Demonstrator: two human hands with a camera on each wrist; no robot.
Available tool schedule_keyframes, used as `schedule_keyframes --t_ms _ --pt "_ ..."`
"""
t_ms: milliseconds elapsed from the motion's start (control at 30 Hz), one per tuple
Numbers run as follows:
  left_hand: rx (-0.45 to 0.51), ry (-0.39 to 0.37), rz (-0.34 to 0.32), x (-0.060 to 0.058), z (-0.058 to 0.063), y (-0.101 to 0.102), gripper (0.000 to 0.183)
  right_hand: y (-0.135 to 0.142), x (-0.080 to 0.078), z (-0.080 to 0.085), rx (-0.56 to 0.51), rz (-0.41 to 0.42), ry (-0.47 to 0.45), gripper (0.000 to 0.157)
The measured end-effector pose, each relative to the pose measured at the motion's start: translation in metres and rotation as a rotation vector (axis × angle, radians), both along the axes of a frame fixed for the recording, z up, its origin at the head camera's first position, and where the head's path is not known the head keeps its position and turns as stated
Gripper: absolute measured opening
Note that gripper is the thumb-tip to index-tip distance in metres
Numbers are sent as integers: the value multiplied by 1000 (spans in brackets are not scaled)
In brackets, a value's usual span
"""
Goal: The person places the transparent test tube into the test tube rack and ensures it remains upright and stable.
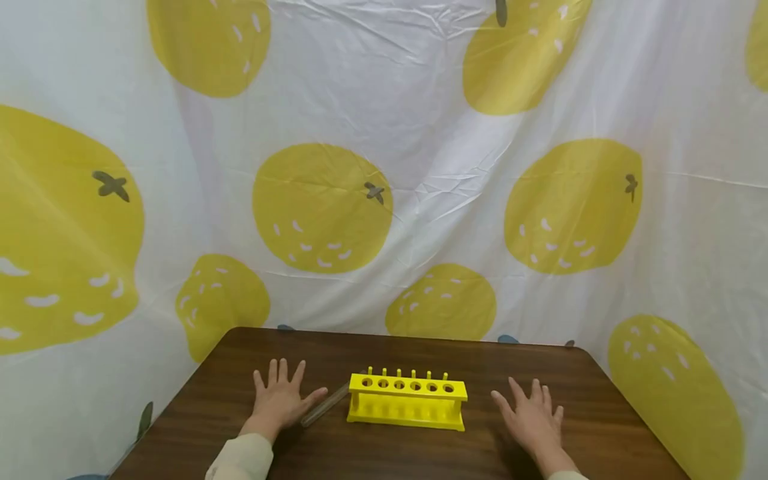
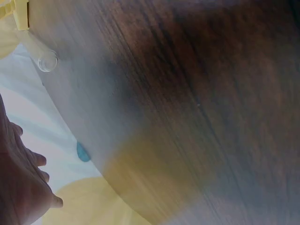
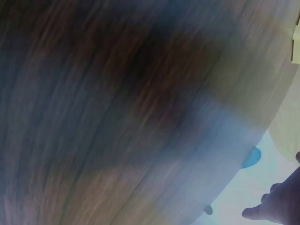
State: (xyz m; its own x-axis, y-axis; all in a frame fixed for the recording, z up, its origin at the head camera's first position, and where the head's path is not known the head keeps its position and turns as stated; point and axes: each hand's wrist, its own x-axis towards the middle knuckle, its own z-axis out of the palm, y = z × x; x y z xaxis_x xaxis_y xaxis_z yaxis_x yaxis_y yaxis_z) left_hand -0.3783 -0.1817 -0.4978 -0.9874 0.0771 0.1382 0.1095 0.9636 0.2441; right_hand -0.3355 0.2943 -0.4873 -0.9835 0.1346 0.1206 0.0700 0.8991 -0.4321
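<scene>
A yellow test tube rack (image 1: 408,393) with a row of round holes and upright pegs behind them stands mid-table. A clear glass test tube (image 1: 327,405) lies slantwise at its left end, its far part reaching behind the rack; the left wrist view shows the tube's round end (image 2: 48,61). My left hand (image 1: 281,400) is spread with straight fingers, its thumb close to the tube, and holds nothing. To the right of the rack, my right hand (image 1: 531,420) is also spread and holds nothing. In the right wrist view only a corner of the rack (image 3: 296,47) shows.
The dark brown wooden table (image 1: 336,457) has rounded far corners. Behind it and at both sides hangs a white cloth (image 1: 444,153) printed with yellow fruit. Light sleeves (image 1: 243,457) cover the wrists.
</scene>
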Motion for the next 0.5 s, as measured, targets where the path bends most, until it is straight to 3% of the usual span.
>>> schedule_keyframes --t_ms 267,500 --pt "18 16 1 2 1 1 94 -12 -2 1 -92 -23 24 78" --pt "24 10 0 4 3 4 96 -17 0 2 -178 -34 29 85"
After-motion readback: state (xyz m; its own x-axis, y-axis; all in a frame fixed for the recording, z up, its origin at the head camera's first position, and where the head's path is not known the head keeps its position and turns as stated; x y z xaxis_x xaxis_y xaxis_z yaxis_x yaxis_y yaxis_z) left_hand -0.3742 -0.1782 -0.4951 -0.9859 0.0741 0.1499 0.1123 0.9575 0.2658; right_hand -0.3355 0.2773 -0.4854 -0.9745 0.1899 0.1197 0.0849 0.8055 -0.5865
